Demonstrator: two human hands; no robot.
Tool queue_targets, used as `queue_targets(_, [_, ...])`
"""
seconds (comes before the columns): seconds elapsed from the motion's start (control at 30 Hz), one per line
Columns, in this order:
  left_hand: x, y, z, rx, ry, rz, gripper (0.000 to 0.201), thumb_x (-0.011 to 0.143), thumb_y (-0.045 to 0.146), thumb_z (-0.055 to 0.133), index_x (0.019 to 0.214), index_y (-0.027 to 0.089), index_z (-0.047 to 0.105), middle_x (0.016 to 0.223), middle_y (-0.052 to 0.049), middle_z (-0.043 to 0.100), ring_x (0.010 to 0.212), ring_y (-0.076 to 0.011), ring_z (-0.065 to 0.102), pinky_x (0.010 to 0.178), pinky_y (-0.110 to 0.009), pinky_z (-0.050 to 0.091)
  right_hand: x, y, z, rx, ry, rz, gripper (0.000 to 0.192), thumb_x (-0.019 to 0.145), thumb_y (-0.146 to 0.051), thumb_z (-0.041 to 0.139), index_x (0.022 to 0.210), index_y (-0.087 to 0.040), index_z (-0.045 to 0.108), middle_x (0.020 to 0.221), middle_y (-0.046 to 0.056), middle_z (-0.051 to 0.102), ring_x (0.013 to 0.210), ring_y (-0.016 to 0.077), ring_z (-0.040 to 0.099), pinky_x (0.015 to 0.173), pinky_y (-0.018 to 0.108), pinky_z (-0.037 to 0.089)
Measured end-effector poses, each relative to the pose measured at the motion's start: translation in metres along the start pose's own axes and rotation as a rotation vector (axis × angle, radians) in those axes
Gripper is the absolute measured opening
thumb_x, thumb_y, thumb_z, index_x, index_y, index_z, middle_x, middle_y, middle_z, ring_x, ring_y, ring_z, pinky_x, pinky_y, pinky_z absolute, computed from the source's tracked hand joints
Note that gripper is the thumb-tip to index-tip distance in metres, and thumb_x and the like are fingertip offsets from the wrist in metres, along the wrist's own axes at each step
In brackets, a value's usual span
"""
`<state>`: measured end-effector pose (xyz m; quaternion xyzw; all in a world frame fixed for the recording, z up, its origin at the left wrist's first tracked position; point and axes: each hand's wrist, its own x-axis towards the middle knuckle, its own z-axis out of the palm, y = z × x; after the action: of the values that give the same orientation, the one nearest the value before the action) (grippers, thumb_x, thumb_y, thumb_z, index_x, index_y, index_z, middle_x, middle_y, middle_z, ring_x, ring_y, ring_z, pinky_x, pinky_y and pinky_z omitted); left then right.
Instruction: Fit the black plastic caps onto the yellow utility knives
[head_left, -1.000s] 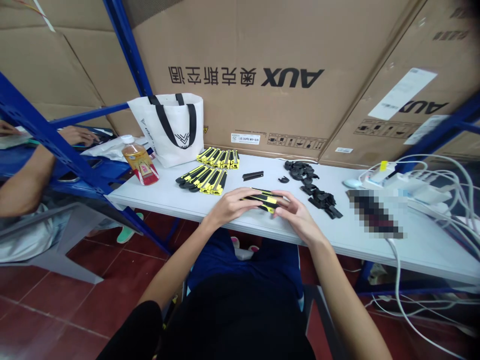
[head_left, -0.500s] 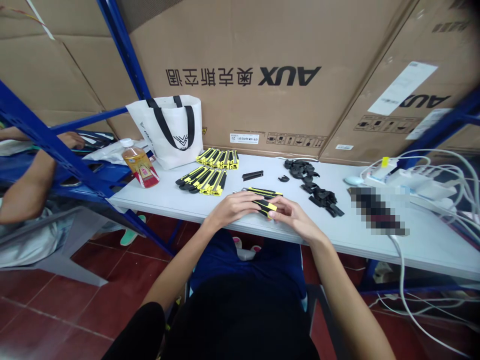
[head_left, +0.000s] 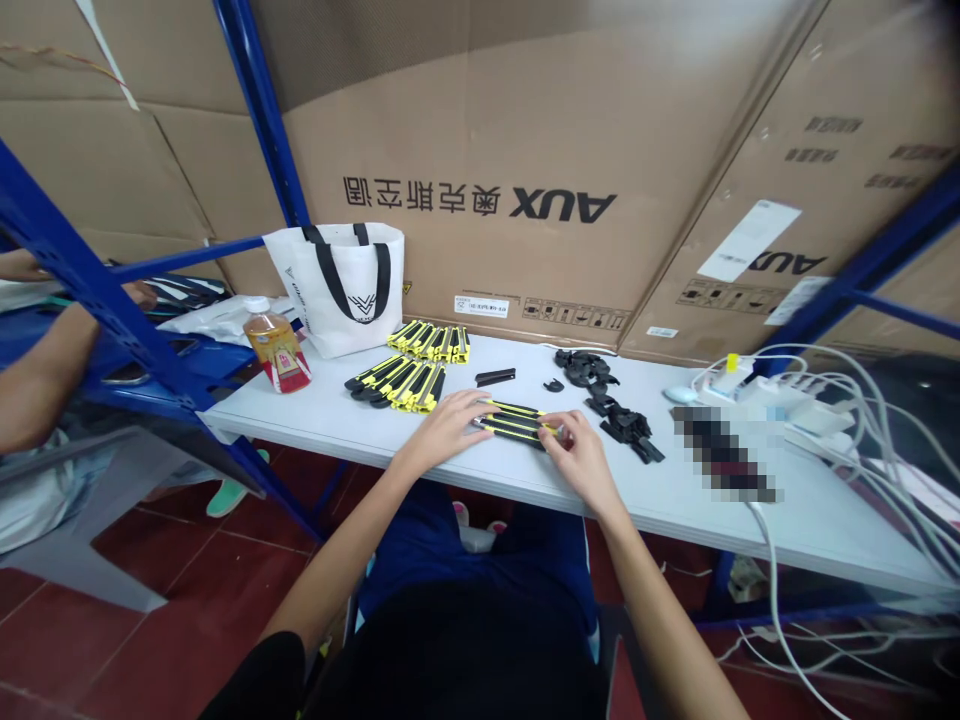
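Several yellow-and-black utility knives (head_left: 516, 422) lie side by side near the table's front edge, between my two hands. My left hand (head_left: 448, 430) has its fingers closed against their left ends. At the right ends, my right hand (head_left: 581, 452) pinches the group with thumb and fingers, which partly cover the tips. Two rows of similar utility knives (head_left: 401, 382) are laid out to the left, one behind the other. A black strip-shaped part (head_left: 496, 377) rests just behind my hands. To the right is a heap of small black plastic parts (head_left: 626, 425), with a single curved black piece (head_left: 553, 385) beside it.
A white tote bag (head_left: 337, 290) and a bottle with amber liquid (head_left: 276, 345) stand at the left of the white table (head_left: 420, 450). Power strips with white cables (head_left: 814, 385) and a blurred-out item lie at right. Cardboard boxes (head_left: 450, 120) rise behind. Another person's arm (head_left: 52, 370) shows far left.
My right hand has shifted from on top of a knife to the right ends of the group. The knives now lie more evenly side by side. The camera view has tilted slightly.
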<state>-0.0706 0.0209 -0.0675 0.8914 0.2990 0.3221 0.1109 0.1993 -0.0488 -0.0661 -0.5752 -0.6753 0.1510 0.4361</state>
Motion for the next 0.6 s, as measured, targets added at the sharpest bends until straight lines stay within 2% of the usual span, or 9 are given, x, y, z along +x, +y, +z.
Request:
queue_targets(0.07, [-0.001,-0.001,-0.001,-0.007,-0.024,-0.077,0.052,0.100,0.043,0.073,0.147,0.022,0.064,0.156,-0.015,0.060,0.147,-0.0305,0.054,0.125,-0.050,0.043,0.000,0.000,0.001,-0.041,0.005,-0.009,0.034,0.098,-0.051,0.061,0.111,-0.023,0.075,0.105,0.009,0.065,0.080,0.0232,0.062,0.078,0.042,0.056])
queue_targets(0.17, [-0.002,0.000,-0.002,-0.025,-0.088,-0.132,0.050,0.104,0.045,0.067,0.148,0.022,0.062,0.154,-0.014,0.061,0.145,-0.0303,0.056,0.125,-0.050,0.041,-0.001,0.002,0.003,-0.099,0.020,-0.054,0.041,0.099,-0.056,0.059,0.122,-0.025,0.072,0.124,0.014,0.065,0.114,0.0313,0.066,0.098,0.048,0.056])
queue_targets(0.23, [-0.002,0.001,-0.002,-0.042,-0.103,-0.140,0.043,0.105,0.045,0.064,0.142,0.023,0.067,0.148,-0.011,0.066,0.139,-0.0289,0.060,0.123,-0.048,0.043,-0.002,0.004,0.005,-0.158,-0.045,-0.090,0.052,0.097,-0.061,0.062,0.137,-0.027,0.066,0.146,0.016,0.059,0.140,0.0356,0.055,0.114,0.054,0.048])
queue_targets(0.3, [-0.002,0.001,-0.002,-0.068,-0.090,-0.142,0.039,0.104,0.045,0.066,0.136,0.024,0.070,0.141,-0.009,0.069,0.133,-0.0268,0.064,0.120,-0.043,0.046,-0.001,0.006,0.005,-0.224,-0.138,-0.087,0.064,0.096,-0.063,0.065,0.149,-0.028,0.057,0.161,0.016,0.051,0.151,0.0380,0.046,0.122,0.059,0.039])
queue_targets(0.4, [-0.002,-0.001,-0.001,-0.090,-0.077,-0.128,0.037,0.104,0.045,0.067,0.134,0.023,0.072,0.137,-0.008,0.070,0.130,-0.0257,0.065,0.118,-0.040,0.047,0.003,0.006,0.005,-0.280,-0.210,-0.060,0.071,0.096,-0.063,0.065,0.156,-0.027,0.051,0.159,0.016,0.054,0.147,0.0375,0.051,0.122,0.058,0.039])
queue_targets(0.5, [-0.001,-0.002,-0.002,-0.110,-0.067,-0.124,0.037,0.104,0.044,0.067,0.133,0.023,0.072,0.139,-0.009,0.069,0.132,-0.0267,0.064,0.119,-0.042,0.046,0.008,0.004,0.001,-0.288,-0.224,-0.070,0.073,0.095,-0.065,0.066,0.155,-0.026,0.051,0.146,0.014,0.061,0.134,0.0351,0.060,0.117,0.054,0.045])
queue_targets(0.6, [0.001,-0.003,-0.006,-0.167,-0.074,-0.130,0.035,0.102,0.045,0.070,0.130,0.023,0.074,0.137,-0.009,0.070,0.131,-0.0275,0.065,0.118,-0.043,0.047,0.009,0.003,-0.002,-0.303,-0.231,-0.094,0.072,0.095,-0.065,0.065,0.156,-0.028,0.052,0.137,0.014,0.062,0.129,0.0357,0.062,0.114,0.054,0.048])
